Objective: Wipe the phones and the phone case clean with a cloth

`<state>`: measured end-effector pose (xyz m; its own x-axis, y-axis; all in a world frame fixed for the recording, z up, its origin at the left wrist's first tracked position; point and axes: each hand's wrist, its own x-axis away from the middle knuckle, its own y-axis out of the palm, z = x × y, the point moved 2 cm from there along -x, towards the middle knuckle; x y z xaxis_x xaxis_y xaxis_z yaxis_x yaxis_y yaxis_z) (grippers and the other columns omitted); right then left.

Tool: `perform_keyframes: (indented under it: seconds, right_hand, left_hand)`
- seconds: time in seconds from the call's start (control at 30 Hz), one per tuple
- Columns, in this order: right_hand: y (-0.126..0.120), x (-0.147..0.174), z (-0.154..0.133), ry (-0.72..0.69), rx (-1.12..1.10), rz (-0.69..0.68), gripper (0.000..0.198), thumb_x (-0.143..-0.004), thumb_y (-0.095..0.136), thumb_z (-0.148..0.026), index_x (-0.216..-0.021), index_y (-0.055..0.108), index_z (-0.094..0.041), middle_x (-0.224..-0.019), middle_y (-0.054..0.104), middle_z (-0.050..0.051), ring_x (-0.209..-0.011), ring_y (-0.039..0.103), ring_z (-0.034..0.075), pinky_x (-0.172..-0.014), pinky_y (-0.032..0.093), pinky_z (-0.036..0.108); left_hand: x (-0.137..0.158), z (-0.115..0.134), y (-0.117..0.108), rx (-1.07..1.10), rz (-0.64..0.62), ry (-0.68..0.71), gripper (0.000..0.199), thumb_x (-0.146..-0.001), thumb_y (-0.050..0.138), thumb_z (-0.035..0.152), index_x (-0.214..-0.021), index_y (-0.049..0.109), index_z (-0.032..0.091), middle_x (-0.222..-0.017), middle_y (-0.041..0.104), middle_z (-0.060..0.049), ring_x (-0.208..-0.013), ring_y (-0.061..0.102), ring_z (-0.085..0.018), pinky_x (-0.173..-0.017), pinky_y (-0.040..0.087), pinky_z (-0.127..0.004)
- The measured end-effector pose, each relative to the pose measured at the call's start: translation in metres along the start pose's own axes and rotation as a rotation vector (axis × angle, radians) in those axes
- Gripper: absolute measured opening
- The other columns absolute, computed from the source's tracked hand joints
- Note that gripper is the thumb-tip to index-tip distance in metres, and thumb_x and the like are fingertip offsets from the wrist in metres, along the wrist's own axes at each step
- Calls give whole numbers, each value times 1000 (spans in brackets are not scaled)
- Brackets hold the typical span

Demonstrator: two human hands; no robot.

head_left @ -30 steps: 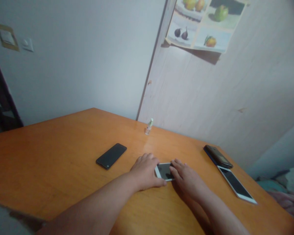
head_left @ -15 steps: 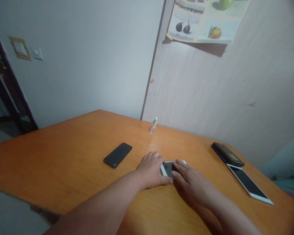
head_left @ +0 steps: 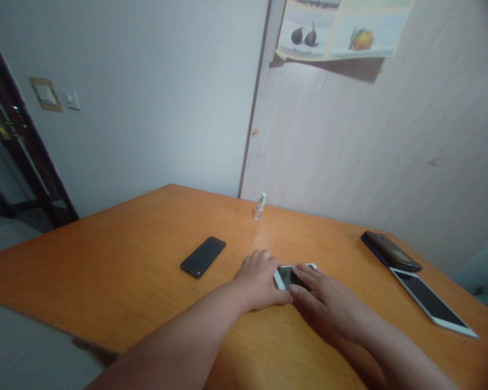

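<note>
A white-framed smartphone with a dark screen lies on the orange wooden table, between my hands. My left hand grips its left end, thumb along the near edge and fingers round the far side. Stretched over the screen are the fingers of my right hand, which covers most of the phone's right part; anything under that palm is hidden. To the left of my hands lies a black smartphone, touched by neither.
A small clear bottle stands near the far edge. At the right, a dark brown wallet-like case lies against a white tablet-like device. Walls rise behind the table, one with a fruit poster.
The view has shifted slightly, so the table things appear further right. My right hand has moved a little on the screen, showing more of the phone's far right corner. The left hand keeps its grip.
</note>
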<state>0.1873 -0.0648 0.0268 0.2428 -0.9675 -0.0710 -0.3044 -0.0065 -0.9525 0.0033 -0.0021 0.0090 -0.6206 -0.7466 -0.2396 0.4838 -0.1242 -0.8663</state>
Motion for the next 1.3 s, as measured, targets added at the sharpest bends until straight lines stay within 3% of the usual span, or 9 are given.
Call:
perform_keyframes:
  seconds: [0.17, 0.37, 0.57, 0.8, 1.0, 1.2, 1.3]
  right_hand:
    - [-2, -2, 15, 148, 71, 25, 48, -98, 40, -52, -121, 66, -19, -128, 63, 16, -116, 60, 31, -99, 43, 43]
    - [-1, 1, -7, -41, -32, -38, 49, -96, 44, -57, -128, 63, -25, -134, 60, 11, -118, 57, 28, -100, 43, 39]
    - [-1, -6, 21, 130, 15, 38, 49, -98, 38, -54, -115, 68, -20, -119, 67, 14, -107, 63, 28, -94, 46, 40]
    - [-2, 0, -4, -45, -64, -40, 48, -101, 35, -53, -123, 66, -24, -138, 58, 9, -124, 55, 26, -106, 39, 38]
    - [-5, -7, 21, 128, 18, 18, 50, -100, 34, -53, -111, 68, -18, -116, 67, 14, -106, 63, 27, -96, 45, 39]
    - [-3, -1, -15, -92, -53, -31, 46, -100, 37, -54, -121, 65, -23, -130, 61, 11, -117, 57, 27, -99, 43, 37]
    - [-5, -3, -5, -56, -55, -30, 49, -101, 33, -54, -119, 66, -22, -130, 62, 12, -118, 57, 27, -102, 41, 40]
  left_hand:
    - [-1, -1, 1, 8, 6, 10, 64, -64, 70, 73, -107, 66, 26, -106, 58, -8, -104, 54, -30, -87, 47, -40]
    - [-1, -1, 1, -11, -3, 3, 56, -69, 67, 69, -103, 67, 24, -105, 59, -9, -103, 55, -30, -87, 47, -41]
    - [-1, -1, 1, 4, 15, 16, 61, -64, 71, 71, -104, 67, 26, -105, 59, -8, -103, 54, -30, -85, 47, -40]
    - [-1, 0, 1, -3, 18, 9, 54, -69, 67, 69, -99, 67, 24, -102, 59, -8, -101, 55, -29, -85, 47, -39]
    - [-1, 0, -1, 11, 9, 1, 60, -64, 71, 70, -103, 67, 25, -105, 58, -8, -103, 54, -30, -85, 47, -38]
    - [-1, 1, 0, -18, 2, -10, 54, -70, 67, 65, -104, 67, 24, -103, 59, -9, -100, 55, -30, -85, 48, -40]
    - [-1, 1, 0, -18, 19, 3, 54, -69, 67, 67, -102, 67, 24, -103, 59, -8, -100, 55, -29, -85, 48, -39]
